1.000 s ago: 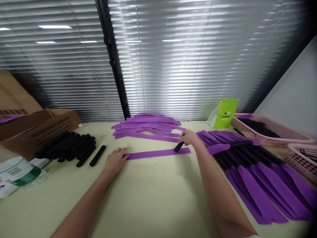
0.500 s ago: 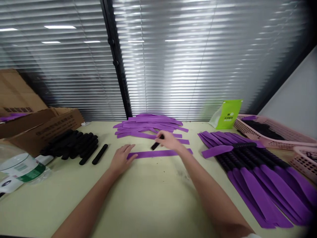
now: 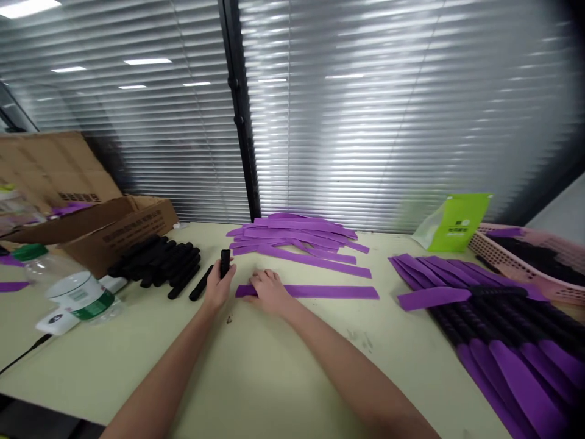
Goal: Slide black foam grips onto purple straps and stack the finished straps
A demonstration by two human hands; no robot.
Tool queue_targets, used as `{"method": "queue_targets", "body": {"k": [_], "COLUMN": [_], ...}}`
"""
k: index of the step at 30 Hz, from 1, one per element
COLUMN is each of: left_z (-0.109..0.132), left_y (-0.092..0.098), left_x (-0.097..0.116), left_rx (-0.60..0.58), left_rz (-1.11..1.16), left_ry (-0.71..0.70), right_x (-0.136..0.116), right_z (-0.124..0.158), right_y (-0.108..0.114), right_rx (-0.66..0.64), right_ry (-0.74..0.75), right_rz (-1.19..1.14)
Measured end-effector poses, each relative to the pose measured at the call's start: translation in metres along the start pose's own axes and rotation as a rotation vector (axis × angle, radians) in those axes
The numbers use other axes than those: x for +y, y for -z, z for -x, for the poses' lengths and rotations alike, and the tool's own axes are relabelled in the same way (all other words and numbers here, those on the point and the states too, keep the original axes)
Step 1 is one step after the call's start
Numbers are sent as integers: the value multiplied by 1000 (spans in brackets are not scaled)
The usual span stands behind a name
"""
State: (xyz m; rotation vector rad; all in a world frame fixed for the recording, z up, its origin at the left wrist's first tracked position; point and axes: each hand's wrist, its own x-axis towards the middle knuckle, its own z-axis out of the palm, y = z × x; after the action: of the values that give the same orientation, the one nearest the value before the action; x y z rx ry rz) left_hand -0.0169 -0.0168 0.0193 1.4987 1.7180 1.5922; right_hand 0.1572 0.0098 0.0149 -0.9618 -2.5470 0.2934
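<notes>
My left hand [image 3: 218,289] is closed around a short black stick [image 3: 225,262], which it holds upright. Just left of that hand another black stick [image 3: 201,283] lies on the table. A flat purple strip [image 3: 336,292] stretches from left to right in front of me. Near its left end, my right hand [image 3: 269,291] has curled fingers pinching the strip; the fingertips are partly hidden. Behind it lies a pile of loose purple strips [image 3: 297,230].
At left are a heap of black sticks [image 3: 158,262], a cardboard box [image 3: 132,228] and a plastic bottle [image 3: 82,296]. To the right lie purple strips with black-wrapped middles [image 3: 498,317], a green pouch [image 3: 459,222] and a pink basket [image 3: 543,268].
The black stick has passed from my right hand to my left. My left hand has left the strip, and my right hand has moved left to the strip's left end. The view has turned left.
</notes>
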Motion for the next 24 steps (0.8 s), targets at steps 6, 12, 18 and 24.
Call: {"method": "queue_targets", "body": {"k": [6, 12, 18, 24], "left_z": [5, 2, 3, 12], "left_y": [-8, -5, 0, 1], "left_x": [-4, -3, 1, 7], "left_rx": [-84, -10, 85, -139], "left_rz": [137, 49, -228, -456], "left_ry": [3, -27, -115, -246], "right_x": [-6, -5, -3, -3], "right_z": [2, 1, 6, 11], "right_y": [-13, -18, -11, -7], "right_rx": [13, 22, 298, 518], "right_ry": [3, 68, 61, 34], "right_rz": [144, 41, -331, -516]}}
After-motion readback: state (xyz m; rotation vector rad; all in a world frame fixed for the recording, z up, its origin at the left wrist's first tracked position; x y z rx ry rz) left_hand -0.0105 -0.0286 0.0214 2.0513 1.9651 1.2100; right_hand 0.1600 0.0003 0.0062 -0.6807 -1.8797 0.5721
